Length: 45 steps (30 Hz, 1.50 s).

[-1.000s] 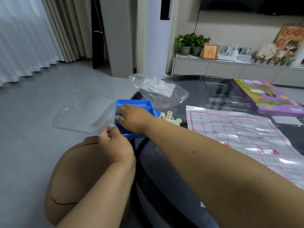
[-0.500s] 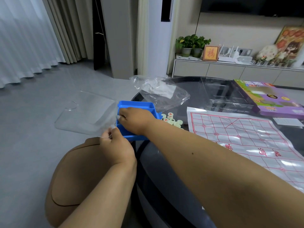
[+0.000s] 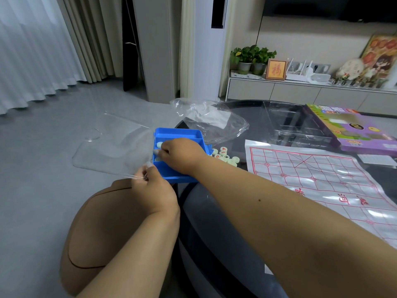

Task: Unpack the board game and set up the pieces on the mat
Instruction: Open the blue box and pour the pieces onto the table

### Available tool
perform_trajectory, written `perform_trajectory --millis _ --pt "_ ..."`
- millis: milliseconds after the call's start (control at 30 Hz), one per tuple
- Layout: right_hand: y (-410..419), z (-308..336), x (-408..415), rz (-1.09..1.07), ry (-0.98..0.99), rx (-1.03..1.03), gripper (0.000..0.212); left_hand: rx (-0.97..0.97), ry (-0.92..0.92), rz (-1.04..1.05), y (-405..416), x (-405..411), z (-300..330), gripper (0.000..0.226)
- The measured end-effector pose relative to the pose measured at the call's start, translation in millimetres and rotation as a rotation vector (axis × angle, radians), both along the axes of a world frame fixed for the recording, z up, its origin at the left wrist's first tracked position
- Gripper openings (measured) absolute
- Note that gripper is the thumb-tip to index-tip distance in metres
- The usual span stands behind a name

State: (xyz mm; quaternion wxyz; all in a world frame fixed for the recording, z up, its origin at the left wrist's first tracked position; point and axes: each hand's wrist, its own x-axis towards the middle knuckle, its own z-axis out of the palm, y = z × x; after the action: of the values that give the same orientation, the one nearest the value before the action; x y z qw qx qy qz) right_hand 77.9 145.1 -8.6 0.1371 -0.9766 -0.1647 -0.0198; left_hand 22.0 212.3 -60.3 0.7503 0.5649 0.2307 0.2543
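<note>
Since a second ago, right hand [image 3: 181, 152] reached deeper into blue tray [image 3: 178, 134], fingers curled over pale pieces [image 3: 160, 145]; grasp unclear. Left hand [image 3: 153, 186] pinches clear lid [image 3: 111, 145] at tray's corner. More pieces [image 3: 224, 157] beside gridded mat [image 3: 318, 179] on dark glass table [image 3: 236, 108]. Grey floor, curtains behind.

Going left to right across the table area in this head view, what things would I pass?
Clear plastic sheet pinched by the left hand → blue tray → small pile of pale game pieces → red-lined mat → purple game box.
</note>
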Motion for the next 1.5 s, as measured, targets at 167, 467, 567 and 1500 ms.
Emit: perform_trajectory --millis 167,467,567,1500 --pt "-1 -1 1 -0.029 -0.052 0.085 0.048 -0.013 0.004 -0.016 0 0 0 0.040" --pt "-6 -2 -1 -0.077 -0.080 0.319 0.054 0.013 -0.006 -0.028 -1 -1 2 0.039" --pt "-10 7 -3 -0.150 -0.103 0.510 0.053 0.003 0.000 -0.042 -1 0 0 0.030" --pt "-73 -42 -59 -0.123 -0.355 -0.086 0.033 -0.273 0.043 0.063 -1 -1 11 0.022"
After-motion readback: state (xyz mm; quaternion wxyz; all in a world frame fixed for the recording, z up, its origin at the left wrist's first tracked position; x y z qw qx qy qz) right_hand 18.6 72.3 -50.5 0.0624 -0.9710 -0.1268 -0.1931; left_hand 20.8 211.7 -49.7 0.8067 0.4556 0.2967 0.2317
